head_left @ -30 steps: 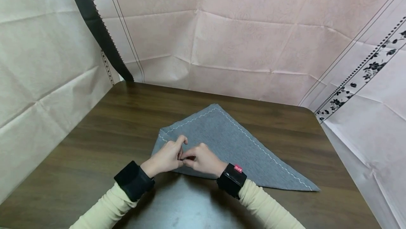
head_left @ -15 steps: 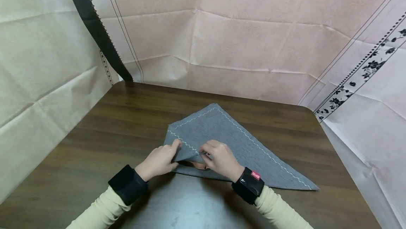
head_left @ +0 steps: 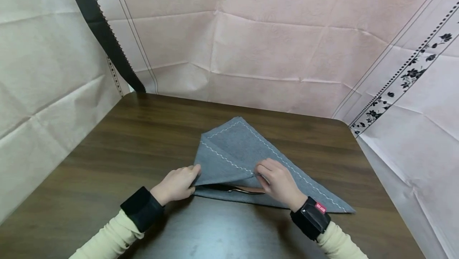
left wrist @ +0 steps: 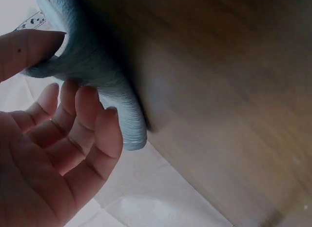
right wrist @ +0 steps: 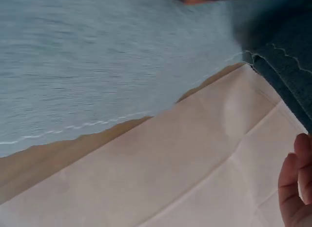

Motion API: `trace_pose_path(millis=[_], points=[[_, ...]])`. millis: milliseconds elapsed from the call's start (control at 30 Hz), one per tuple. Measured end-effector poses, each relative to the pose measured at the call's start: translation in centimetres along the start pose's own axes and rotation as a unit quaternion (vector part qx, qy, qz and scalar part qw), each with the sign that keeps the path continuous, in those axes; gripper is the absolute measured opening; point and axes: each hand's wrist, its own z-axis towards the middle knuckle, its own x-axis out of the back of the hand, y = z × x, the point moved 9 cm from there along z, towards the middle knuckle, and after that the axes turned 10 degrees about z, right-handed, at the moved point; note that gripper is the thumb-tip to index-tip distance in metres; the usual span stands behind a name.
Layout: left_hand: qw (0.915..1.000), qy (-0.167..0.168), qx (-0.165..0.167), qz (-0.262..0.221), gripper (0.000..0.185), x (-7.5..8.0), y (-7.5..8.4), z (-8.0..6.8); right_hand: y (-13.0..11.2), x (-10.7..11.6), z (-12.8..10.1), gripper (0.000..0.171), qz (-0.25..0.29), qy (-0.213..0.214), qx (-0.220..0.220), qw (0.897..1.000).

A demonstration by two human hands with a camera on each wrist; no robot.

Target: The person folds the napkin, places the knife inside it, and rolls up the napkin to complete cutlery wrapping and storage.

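A grey-blue cloth (head_left: 239, 143) with white wavy stitching lies folded on the table, its lower left flap raised. In the fold, partly covered, sits a slim object (head_left: 247, 190) with dark, shiny and brown parts; its kind cannot be told. My left hand (head_left: 175, 185) pinches the cloth's left edge. The left wrist view has the thumb and fingers of that hand (left wrist: 63, 154) on either side of the cloth (left wrist: 97, 66). My right hand (head_left: 277, 181) pinches the flap's corner above the object. Only a few fingers of that hand (right wrist: 295, 183) appear in the right wrist view.
The brown wooden table (head_left: 150, 131) has rounded far corners. Creased pale sheeting (head_left: 258, 51) hangs behind and at both sides, with a black strip (head_left: 104, 32) at left and a floral band (head_left: 398, 79) at right.
My right hand has moved right, drawing the flap's corner across the cloth. The left hand has shifted slightly left and down. More of the object in the fold shows now.
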Motion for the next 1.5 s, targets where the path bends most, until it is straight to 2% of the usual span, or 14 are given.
trace_pose_path(millis=[133,300,433,600,733,867,967,1067,1233,1333,1500], points=[[0.9996,-0.001,-0.028,0.004,0.025,-0.5,0.6,0.1,0.6,0.3,-1.8,0.009,-0.015,-0.014,-0.001,1.0],[0.9987,0.001,-0.05,0.012,0.021,-1.0,1.0,0.2,1.0,-1.4,-4.1,0.015,-0.051,-0.073,0.012,0.996],[0.9983,-0.01,-0.057,0.011,0.02,-1.3,1.1,0.4,1.2,-3.7,-5.5,0.018,-0.089,-0.138,0.019,0.986],[0.9974,-0.015,-0.07,0.006,0.018,-1.3,1.4,0.5,1.7,-5.1,-6.2,0.021,-0.113,-0.209,-0.01,0.971],[0.9967,-0.024,-0.078,-0.007,0.013,-0.8,1.7,0.5,1.9,-5.2,-6.4,0.022,-0.115,-0.243,-0.03,0.963],[0.9963,-0.029,-0.081,-0.008,0.004,-0.3,1.9,1.2,1.9,-5.0,-6.9,0.021,-0.092,-0.262,-0.048,0.96],[0.9963,-0.012,-0.083,0.013,0.021,0.2,1.7,2.9,1.9,-4.9,-7.1,0.021,-0.08,-0.268,-0.06,0.958],[0.997,-0.023,-0.066,0.034,0.046,-0.1,0.9,5.3,1.7,-4.9,-7.3,0.023,-0.077,-0.271,-0.058,0.958],[0.9939,-0.104,-0.003,0.034,0.07,-2.0,-1.8,8.5,1.3,-5.1,-7.3,0.023,-0.076,-0.263,-0.039,0.961],[0.99,-0.135,0.026,0.032,0.078,-3.1,-3.4,9.5,1.2,-5.2,-7.3,0.021,-0.068,-0.26,-0.04,0.962],[0.9867,-0.15,0.048,0.039,0.086,-3.8,-4.9,10.2,1.2,-5.1,-7.2,0.016,-0.043,-0.256,-0.052,0.964]])
